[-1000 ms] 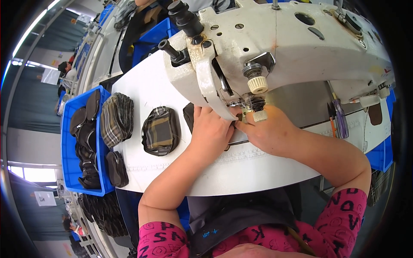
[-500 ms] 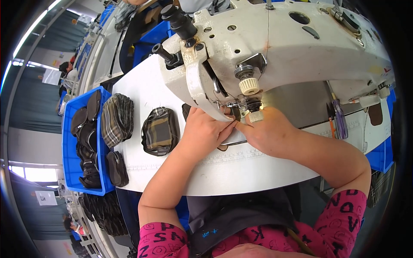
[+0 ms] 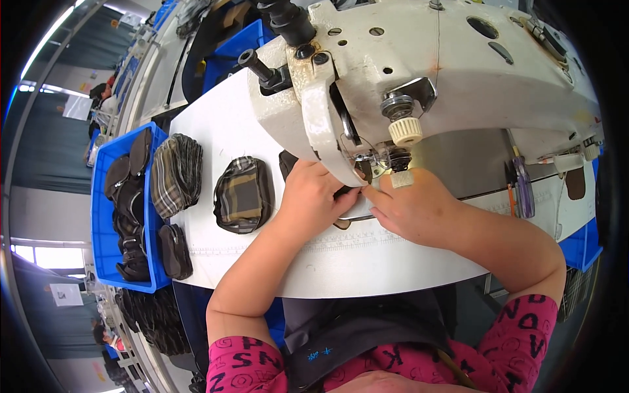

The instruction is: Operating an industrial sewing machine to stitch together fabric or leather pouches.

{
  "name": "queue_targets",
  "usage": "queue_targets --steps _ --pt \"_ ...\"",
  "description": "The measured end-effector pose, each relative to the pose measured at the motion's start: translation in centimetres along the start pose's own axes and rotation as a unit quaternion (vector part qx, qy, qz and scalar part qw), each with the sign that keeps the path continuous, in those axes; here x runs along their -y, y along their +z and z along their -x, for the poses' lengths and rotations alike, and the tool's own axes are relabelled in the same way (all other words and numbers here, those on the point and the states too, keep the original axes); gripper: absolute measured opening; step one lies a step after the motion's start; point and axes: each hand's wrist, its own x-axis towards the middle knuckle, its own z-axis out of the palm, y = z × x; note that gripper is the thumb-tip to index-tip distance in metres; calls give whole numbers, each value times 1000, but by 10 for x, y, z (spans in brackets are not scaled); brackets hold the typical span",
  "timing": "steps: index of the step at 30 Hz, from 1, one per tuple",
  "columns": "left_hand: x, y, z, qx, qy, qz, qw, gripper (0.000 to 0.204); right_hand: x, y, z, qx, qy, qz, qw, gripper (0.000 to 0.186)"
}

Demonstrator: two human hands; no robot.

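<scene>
A white sewing machine (image 3: pixel 367 78) stands over the work, its presser foot and needle area (image 3: pixel 370 167) right between my hands. Left of the needle, my left hand (image 3: pixel 314 196) is closed on a dark fabric piece (image 3: pixel 287 162), which shows past its knuckles and beside its thumb. My right hand (image 3: pixel 416 206) is closed at the right of the needle, its fingertips pinched at the same piece near the left fingertips. Most of the piece is hidden beneath the hands and machine head. A plaid fabric pouch (image 3: pixel 242 195) lies left of my left forearm.
At the left, a blue bin (image 3: pixel 98 216) holds dark pieces. Stacked plaid pieces (image 3: pixel 177 175) and a small dark pouch (image 3: pixel 175 252) lie beside it. A purple-handled screwdriver (image 3: pixel 523 188) rests under the machine arm. A printed ruler (image 3: pixel 327 242) runs along the white table (image 3: pixel 367 275).
The view has shifted a little, so the machine sits farther right in the picture. My hands stay at the needle, the fingertips slightly rearranged, with a bit more dark fabric showing between them.
</scene>
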Motion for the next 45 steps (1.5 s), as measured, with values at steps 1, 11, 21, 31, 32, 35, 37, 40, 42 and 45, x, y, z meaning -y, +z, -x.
queue_targets --steps 1,11,21,31,32,35,37,40,42,45 --pt "3 1 1 -2 15 4 1000 23 0 0 0 -15 0 -13 1000 17" --pt "3 -3 -2 -10 85 -85 993 27 5 -1 -4 -18 9 -23 1000 29" --pt "1 -9 -5 29 94 -44 994 35 2 -2 -2 23 2 -31 999 36" --pt "12 -4 -2 37 77 47 995 27 5 -9 -3 39 12 -41 998 40" --pt "12 -4 -1 36 77 47 995 27 5 -9 -3 55 20 -40 997 40" --pt "11 -7 0 71 20 78 994 25 4 -9 -3 41 7 -33 999 40" --pt "9 -11 -4 61 55 72 994 28 3 -10 -4 36 4 -41 998 39" --pt "10 -8 -1 46 74 72 994 29 5 -12 -5 36 3 -43 998 37" --pt "5 -9 0 49 54 71 995 29 6 -12 -5 41 4 -38 998 36" --pt "2 -10 1 59 25 71 995 29 7 -14 -5 30 4 -34 999 34"
